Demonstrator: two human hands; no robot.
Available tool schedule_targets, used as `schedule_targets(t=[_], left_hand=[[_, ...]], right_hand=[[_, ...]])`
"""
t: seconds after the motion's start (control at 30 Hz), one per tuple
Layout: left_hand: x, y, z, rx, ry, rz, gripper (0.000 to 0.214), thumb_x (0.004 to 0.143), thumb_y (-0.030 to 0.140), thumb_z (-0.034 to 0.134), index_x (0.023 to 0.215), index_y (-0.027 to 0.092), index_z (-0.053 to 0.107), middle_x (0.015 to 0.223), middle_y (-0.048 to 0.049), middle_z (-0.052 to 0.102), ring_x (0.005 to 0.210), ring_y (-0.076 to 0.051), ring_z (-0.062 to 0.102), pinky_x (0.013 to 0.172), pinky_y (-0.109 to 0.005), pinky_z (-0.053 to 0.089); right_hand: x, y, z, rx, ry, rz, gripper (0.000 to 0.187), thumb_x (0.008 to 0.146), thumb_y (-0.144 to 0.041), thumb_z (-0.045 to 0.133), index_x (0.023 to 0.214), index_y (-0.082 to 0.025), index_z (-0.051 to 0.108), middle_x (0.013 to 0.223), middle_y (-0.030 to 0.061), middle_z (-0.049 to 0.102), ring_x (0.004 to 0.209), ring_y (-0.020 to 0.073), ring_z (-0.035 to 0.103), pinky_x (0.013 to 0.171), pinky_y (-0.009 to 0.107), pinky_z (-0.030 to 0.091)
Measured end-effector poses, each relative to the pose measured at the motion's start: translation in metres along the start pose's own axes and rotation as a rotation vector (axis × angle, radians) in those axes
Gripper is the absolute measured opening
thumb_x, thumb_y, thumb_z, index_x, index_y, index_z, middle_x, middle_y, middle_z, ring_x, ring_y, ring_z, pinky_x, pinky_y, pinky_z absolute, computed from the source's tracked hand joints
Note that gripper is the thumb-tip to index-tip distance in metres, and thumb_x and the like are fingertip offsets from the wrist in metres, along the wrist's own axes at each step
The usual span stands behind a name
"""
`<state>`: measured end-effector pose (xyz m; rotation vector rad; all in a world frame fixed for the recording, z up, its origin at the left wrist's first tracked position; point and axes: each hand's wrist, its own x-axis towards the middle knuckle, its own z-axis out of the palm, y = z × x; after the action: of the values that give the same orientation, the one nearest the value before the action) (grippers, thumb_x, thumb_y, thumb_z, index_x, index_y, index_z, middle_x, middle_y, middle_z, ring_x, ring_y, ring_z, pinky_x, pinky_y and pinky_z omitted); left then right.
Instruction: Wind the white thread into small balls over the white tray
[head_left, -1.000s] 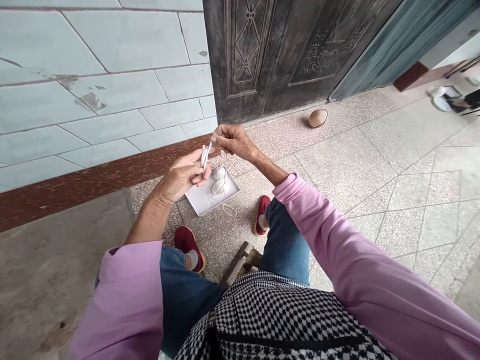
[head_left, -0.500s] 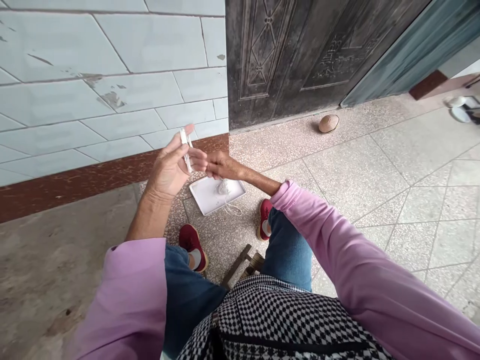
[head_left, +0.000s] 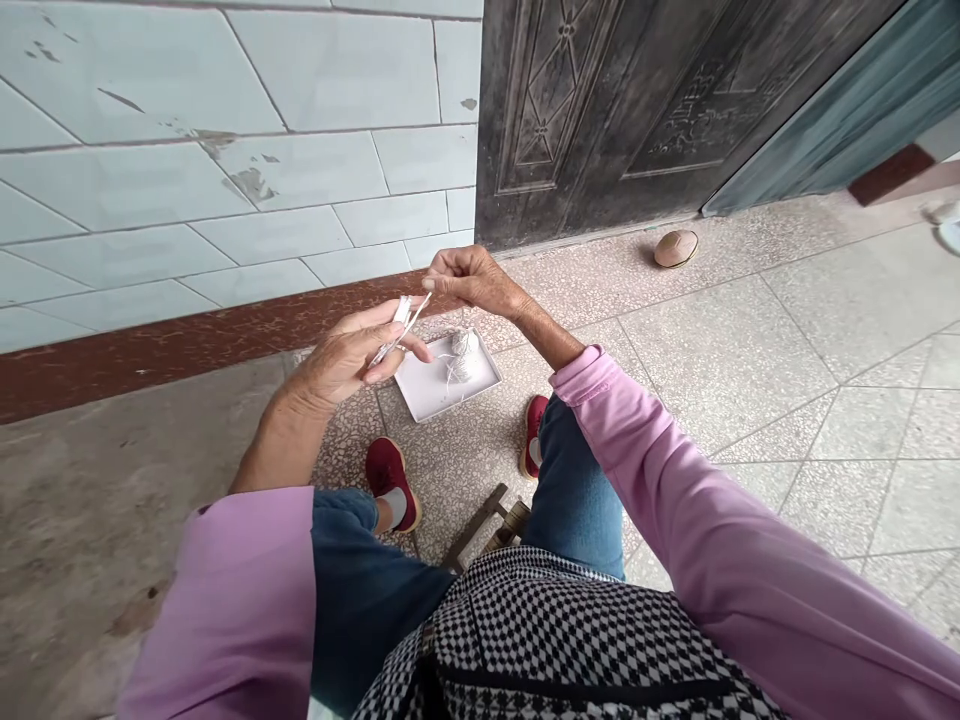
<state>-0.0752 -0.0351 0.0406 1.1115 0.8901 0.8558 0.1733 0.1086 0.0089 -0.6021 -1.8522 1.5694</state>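
- My left hand grips a small white bundle of wound thread between thumb and fingers.
- My right hand, at two o'clock from the left, pinches the thin white strand that runs taut to that bundle.
- A ball of white thread sits on a flat white square tray, at six o'clock below my right hand.
- A round brown object lies by the dark metal door, at three o'clock from my right hand.

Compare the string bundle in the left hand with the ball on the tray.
Size: the bundle is small and flat; the ball is larger and round. Support: the bundle is held up by the left hand; the ball lies untouched on the white tray. The right hand pinches the bundle's strand; the ball's loops lie loose. Both are white string.
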Motion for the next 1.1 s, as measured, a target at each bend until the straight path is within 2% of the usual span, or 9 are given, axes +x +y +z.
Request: schedule_targets(t=[0.23,0.33,0.43,0.53,0.67,0.77,0.9,1.03,1.1], left_hand=[[0.002,0.005,0.007,-0.189,-0.135,0.042,0.068,0.114,0.041,0.092,0.168,0.003,0.077,0.085,-0.0065,0.088,0.042,-0.004,0.015,0.045,-0.035,0.008],[0.008,0.007,-0.002,-0.237,-0.039,0.083,0.076,0.111,0.038,0.093,0.177,0.007,0.072,0.093,-0.0057,0.09,0.044,-0.005,0.016,0.046,-0.035,0.009],[0.011,0.01,-0.02,-0.243,0.163,0.164,0.089,0.107,0.036,0.096,0.187,0.015,0.064,0.1,-0.0032,0.092,0.051,-0.009,0.038,0.051,-0.033,0.023],[0.012,0.011,-0.037,-0.196,0.335,0.231,0.1,0.107,0.041,0.098,0.195,0.022,0.055,0.103,-0.0002,0.092,0.077,-0.018,0.072,0.065,-0.033,0.042],[0.015,0.007,-0.038,-0.123,0.424,0.206,0.11,0.106,0.046,0.098,0.197,0.021,0.042,0.105,0.0004,0.094,0.104,-0.028,0.088,0.079,-0.036,0.057],[0.019,0.001,-0.026,-0.061,0.382,0.115,0.107,0.108,0.043,0.095,0.195,0.016,0.039,0.099,-0.0005,0.093,0.084,-0.026,0.086,0.071,-0.036,0.058],[0.022,-0.001,-0.009,0.063,0.16,-0.003,0.08,0.113,0.043,0.094,0.177,0.009,0.061,0.083,-0.0028,0.086,0.05,-0.016,0.059,0.05,-0.032,0.026],[0.02,0.006,0.005,0.037,-0.082,-0.015,0.069,0.113,0.046,0.092,0.164,0.003,0.075,0.086,-0.0112,0.09,0.045,-0.007,0.03,0.05,-0.034,0.016],[0.019,0.01,0.009,-0.027,-0.147,-0.012,0.074,0.113,0.045,0.093,0.169,0.001,0.075,0.082,-0.0088,0.088,0.044,-0.007,0.023,0.049,-0.034,0.015]], right_hand=[[0.008,0.011,0.032,0.116,0.055,0.1,0.049,0.131,-0.048,0.091,0.102,-0.023,0.059,0.073,-0.0083,0.058,0.063,0.0096,0.045,0.055,0.021,0.036],[0.008,0.013,0.051,0.098,0.072,0.139,0.037,0.14,-0.03,0.071,0.104,-0.021,0.063,0.076,-0.0067,0.062,0.063,0.0097,0.048,0.055,0.019,0.038],[0.002,0.01,0.067,0.045,-0.021,0.169,0.035,0.143,-0.031,0.062,0.111,-0.019,0.066,0.078,-0.0067,0.064,0.062,0.0085,0.05,0.055,0.016,0.038],[-0.015,0.0,0.083,0.012,-0.193,0.186,0.028,0.142,-0.026,0.063,0.117,-0.016,0.071,0.078,-0.0067,0.065,0.063,0.0081,0.055,0.06,0.014,0.045],[-0.038,-0.023,0.095,-0.02,-0.437,0.268,0.022,0.134,-0.017,0.074,0.113,-0.014,0.08,0.08,-0.0037,0.07,0.068,0.0104,0.064,0.069,0.019,0.055],[-0.038,-0.032,0.083,0.002,-0.396,0.196,0.022,0.135,-0.019,0.073,0.114,-0.014,0.079,0.082,-0.0043,0.07,0.068,0.0095,0.062,0.068,0.019,0.052],[-0.023,-0.028,0.038,-0.077,-0.109,0.081,0.034,0.134,-0.014,0.07,0.1,-0.016,0.07,0.077,-0.0079,0.058,0.068,0.0076,0.047,0.065,0.02,0.04],[-0.018,-0.014,-0.005,-0.184,0.073,0.033,0.046,0.128,-0.013,0.081,0.087,-0.019,0.063,0.073,-0.0094,0.046,0.071,0.0095,0.037,0.065,0.023,0.032],[-0.018,-0.007,-0.015,-0.183,0.099,0.034,0.046,0.13,-0.017,0.082,0.088,-0.019,0.063,0.073,-0.0096,0.047,0.071,0.0093,0.037,0.065,0.023,0.032]])
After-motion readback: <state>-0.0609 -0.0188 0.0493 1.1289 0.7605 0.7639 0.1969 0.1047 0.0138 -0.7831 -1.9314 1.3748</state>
